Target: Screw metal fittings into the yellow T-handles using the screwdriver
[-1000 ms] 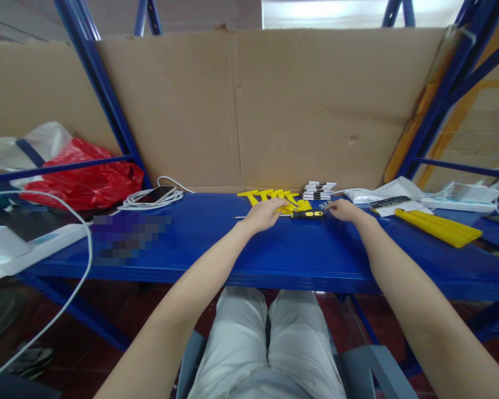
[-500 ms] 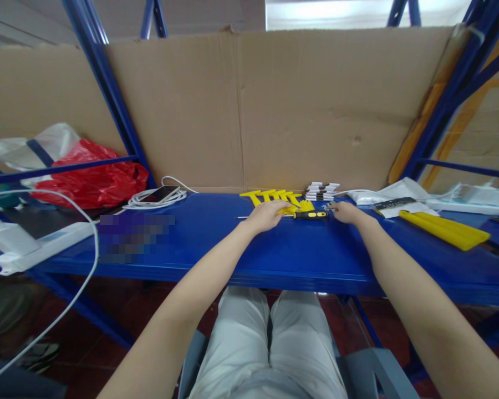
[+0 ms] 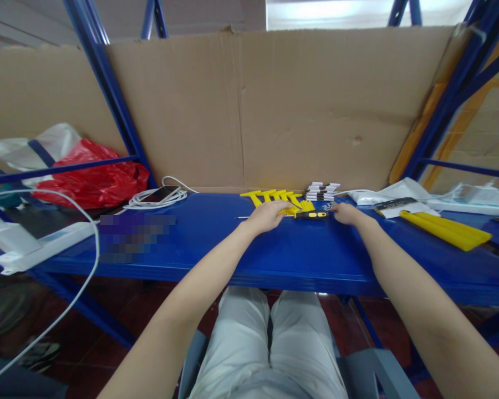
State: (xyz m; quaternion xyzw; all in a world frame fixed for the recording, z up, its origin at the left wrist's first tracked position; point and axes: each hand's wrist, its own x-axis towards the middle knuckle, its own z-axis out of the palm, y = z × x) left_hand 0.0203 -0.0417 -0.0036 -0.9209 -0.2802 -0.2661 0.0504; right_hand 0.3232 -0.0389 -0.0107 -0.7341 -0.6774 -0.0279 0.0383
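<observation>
Already the left hand (image 3: 267, 215) lies flat and loosely spread on the yellow plastic pieces (image 3: 276, 197), holding nothing, while the right hand (image 3: 344, 213), fingers half curled and empty, touches the handle end of the screwdriver (image 3: 311, 214) lying between them on the blue worktop (image 3: 299, 255). A careless nudge could roll it or scatter the pieces toward 12 o'clock, against the small black-and-white stack (image 3: 321, 191).

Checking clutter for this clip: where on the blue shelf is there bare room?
Bare blue shelf lies between the phone with coiled cable and the left hand. Another patch sits in front of the yellow flat piece. Crowded: yellow T-shaped parts, screwdriver, right hand.
</observation>
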